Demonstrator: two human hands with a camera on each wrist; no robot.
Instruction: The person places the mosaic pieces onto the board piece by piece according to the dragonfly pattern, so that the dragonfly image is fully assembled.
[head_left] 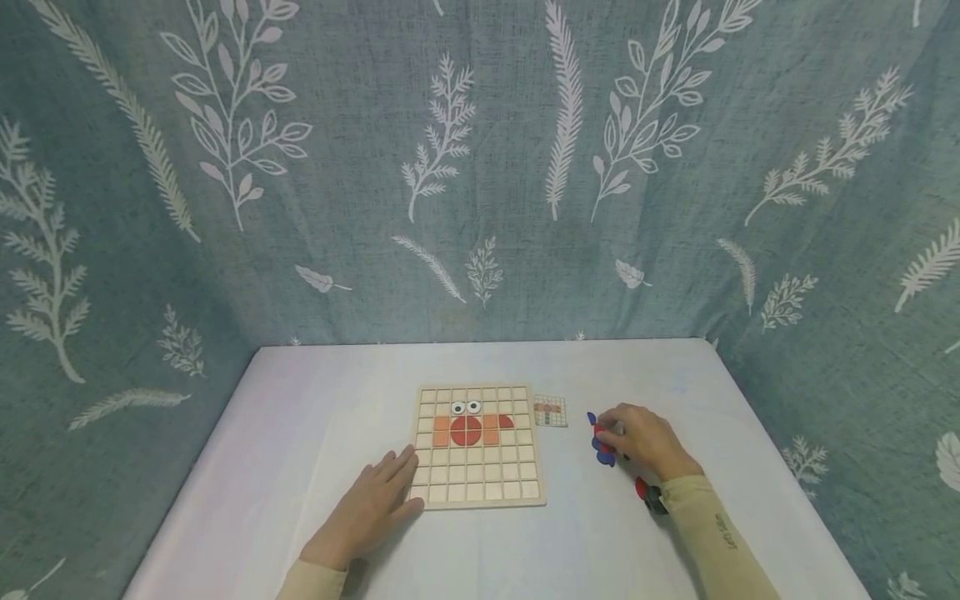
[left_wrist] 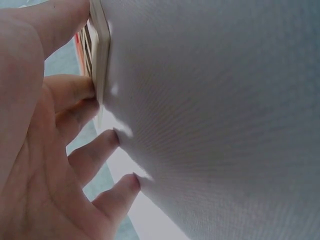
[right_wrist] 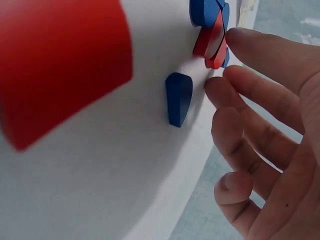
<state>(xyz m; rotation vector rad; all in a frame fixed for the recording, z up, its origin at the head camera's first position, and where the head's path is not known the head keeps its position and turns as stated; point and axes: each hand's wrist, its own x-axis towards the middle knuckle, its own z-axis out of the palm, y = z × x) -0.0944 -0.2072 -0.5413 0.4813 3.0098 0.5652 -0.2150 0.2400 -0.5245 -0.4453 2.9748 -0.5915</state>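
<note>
A square wooden grid board [head_left: 480, 492] lies on the table. On it are a red circle [head_left: 466, 431] built of tiles, orange squares [head_left: 441, 432] on both sides, two eye tiles [head_left: 473, 407] above, and a red quarter-round tile [head_left: 506, 422] at the right. My left hand [head_left: 377, 502] rests at the board's left edge, thumb and fingers touching the rim. My right hand [head_left: 647, 437] is over a small pile of blue tiles [head_left: 604, 457] and red tiles [right_wrist: 216, 45]. Its thumb tip is at the red ones; no tile shows between thumb and fingers.
A small pattern card [head_left: 551, 411] lies by the board's upper right. Below the right wrist are a red tile [head_left: 641, 488] and dark tiles [head_left: 655, 500]. One blue tile [right_wrist: 178, 100] lies apart from the pile. A leaf-patterned curtain [head_left: 480, 167] surrounds the white table [head_left: 345, 375].
</note>
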